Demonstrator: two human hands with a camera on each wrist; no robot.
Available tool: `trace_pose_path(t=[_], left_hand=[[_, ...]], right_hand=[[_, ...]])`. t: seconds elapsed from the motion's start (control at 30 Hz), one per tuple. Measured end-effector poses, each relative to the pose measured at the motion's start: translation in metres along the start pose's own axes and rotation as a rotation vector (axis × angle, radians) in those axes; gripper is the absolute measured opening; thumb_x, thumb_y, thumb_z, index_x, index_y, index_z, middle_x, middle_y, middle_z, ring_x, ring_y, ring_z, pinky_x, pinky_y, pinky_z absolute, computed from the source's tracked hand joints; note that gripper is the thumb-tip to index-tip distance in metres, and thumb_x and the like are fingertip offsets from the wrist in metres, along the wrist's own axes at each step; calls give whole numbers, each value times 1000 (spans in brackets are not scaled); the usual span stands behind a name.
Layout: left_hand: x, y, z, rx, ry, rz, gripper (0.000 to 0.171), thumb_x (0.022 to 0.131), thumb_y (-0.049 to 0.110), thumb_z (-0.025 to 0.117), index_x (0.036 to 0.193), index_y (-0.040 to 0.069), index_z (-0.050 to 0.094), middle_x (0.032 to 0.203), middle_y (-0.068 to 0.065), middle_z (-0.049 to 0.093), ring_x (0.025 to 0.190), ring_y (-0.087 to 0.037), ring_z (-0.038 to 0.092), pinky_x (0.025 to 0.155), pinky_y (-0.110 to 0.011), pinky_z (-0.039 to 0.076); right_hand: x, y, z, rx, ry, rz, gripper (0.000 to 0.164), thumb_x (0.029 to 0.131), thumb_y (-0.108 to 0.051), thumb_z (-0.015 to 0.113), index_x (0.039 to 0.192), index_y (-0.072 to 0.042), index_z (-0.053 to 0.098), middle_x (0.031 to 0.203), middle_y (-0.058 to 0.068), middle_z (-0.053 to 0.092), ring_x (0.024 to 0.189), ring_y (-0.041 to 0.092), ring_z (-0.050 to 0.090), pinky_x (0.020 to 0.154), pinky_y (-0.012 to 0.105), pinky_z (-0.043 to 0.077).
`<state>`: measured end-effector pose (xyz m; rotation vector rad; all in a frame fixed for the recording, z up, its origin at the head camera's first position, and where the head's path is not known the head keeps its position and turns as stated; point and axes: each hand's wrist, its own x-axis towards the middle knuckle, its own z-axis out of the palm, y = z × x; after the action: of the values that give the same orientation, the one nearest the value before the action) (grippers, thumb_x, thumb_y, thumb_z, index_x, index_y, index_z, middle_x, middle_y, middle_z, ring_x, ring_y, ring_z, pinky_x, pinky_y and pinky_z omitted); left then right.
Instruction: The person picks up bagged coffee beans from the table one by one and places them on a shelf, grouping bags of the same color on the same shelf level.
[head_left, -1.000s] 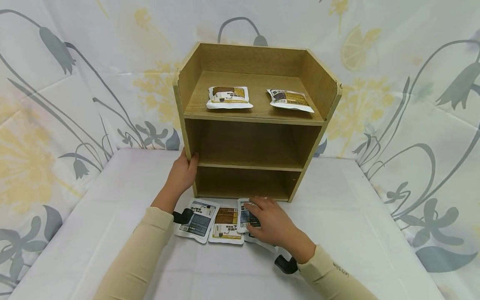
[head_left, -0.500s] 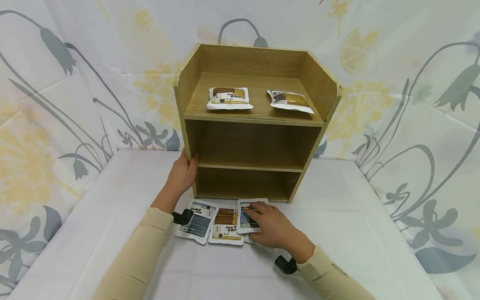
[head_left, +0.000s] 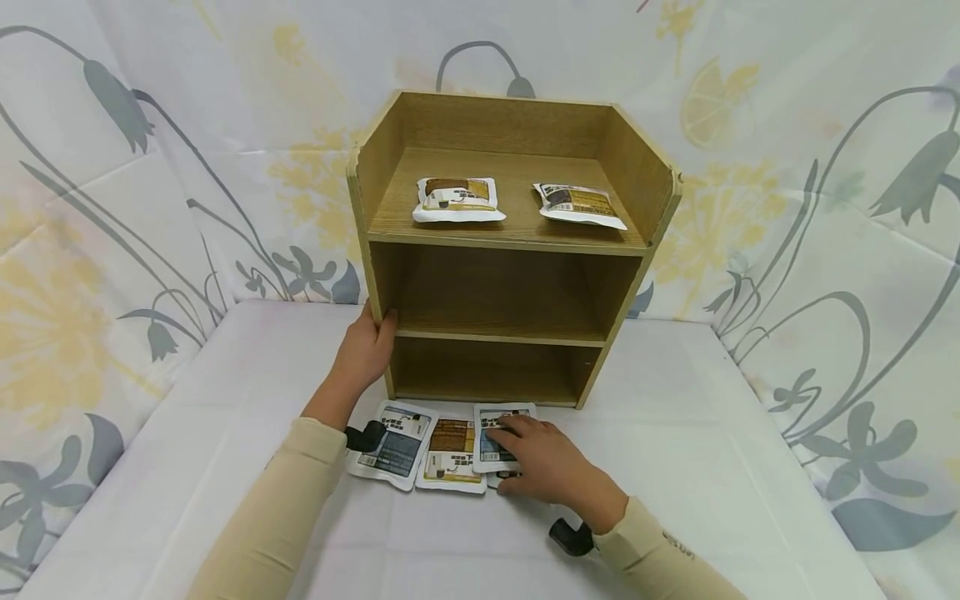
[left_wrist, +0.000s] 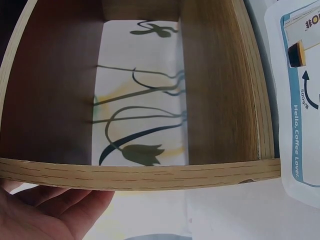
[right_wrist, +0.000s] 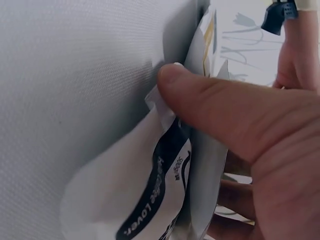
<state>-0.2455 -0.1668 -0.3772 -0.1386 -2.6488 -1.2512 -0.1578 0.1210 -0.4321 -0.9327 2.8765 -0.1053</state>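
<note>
My left hand (head_left: pixel 363 354) grips the left side panel of a small wooden shelf (head_left: pixel 495 335), thumb round its front edge. In the left wrist view the fingers lie against the outside of the panel. In front of the shelf, my right hand (head_left: pixel 551 462) pinches a white-and-blue coffee pouch (head_left: pixel 487 456), fingers over its top and thumb at its near edge. Beneath it, mostly hidden, lies a coffee pouch with a dark band (right_wrist: pixel 150 195). Beside these lie a brown-and-yellow pouch (head_left: pixel 450 462) and, at the far left, another blue pouch (head_left: pixel 397 450).
On the shelf's top level sit two brown-and-yellow pouches, a left one (head_left: pixel 457 200) and a right one (head_left: pixel 577 206). Two lower compartments face the front. A white cloth (head_left: pixel 712 467) covers the table, with a flower-patterned curtain (head_left: pixel 757 208) behind and at both sides.
My right hand's fingers have settled on the upper blue pouch, which has shifted slightly toward me. My left hand stays on the shelf.
</note>
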Motion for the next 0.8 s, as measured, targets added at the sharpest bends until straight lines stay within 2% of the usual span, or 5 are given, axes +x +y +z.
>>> trace_pose_path(t=[0.17, 0.33, 0.8], left_hand=[[0, 0, 0, 0, -3, -6, 58, 104, 39, 28, 151, 4, 24, 142, -29, 47, 125, -43, 52, 100, -57, 44], [0, 0, 0, 3, -1, -5, 58, 104, 39, 28, 151, 4, 24, 141, -28, 47, 124, -43, 53, 98, -57, 45], [0, 0, 0, 1, 7, 7, 57, 104, 37, 29, 150, 4, 26, 141, -29, 47, 125, -44, 52, 100, -57, 44]], right_hand=[[0, -3, -2, -38, 23, -10, 68, 79, -49, 76, 137, -22, 55, 140, 7, 53, 131, 30, 49, 100, 51, 45], [-1, -5, -4, -78, 63, -29, 55, 83, -40, 74, 133, -23, 59, 133, 4, 59, 124, 28, 56, 97, 47, 49], [-6, -2, -13, -136, 255, -115, 33, 85, -24, 73, 118, -22, 69, 117, -3, 70, 100, 17, 69, 76, 34, 57]])
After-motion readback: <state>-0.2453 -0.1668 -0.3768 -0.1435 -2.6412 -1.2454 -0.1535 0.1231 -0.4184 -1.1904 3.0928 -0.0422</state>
